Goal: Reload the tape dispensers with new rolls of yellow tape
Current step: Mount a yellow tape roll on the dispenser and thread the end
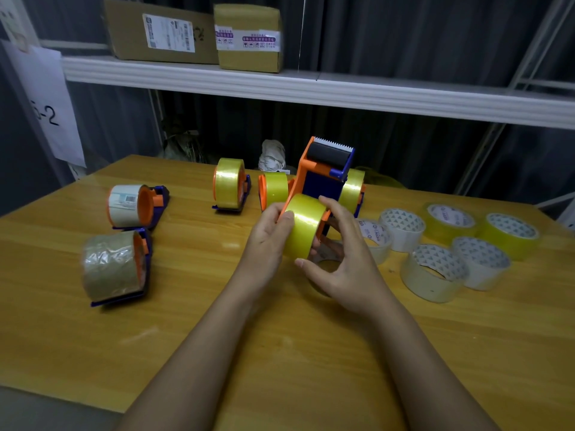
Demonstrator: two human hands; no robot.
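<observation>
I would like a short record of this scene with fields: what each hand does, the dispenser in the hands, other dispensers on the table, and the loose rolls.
left hand: left hand grips the left side of the yellow roll
right hand: right hand curls round the roll's right side
held dispenser: orange and blue dispenser, raised off the wooden table, toothed blade on top
other dispensers with yellow tape: three, behind the hands
dispensers at left: white-roll dispenser; brown-roll dispenser
loose rolls: cluster of loose rolls at right
</observation>
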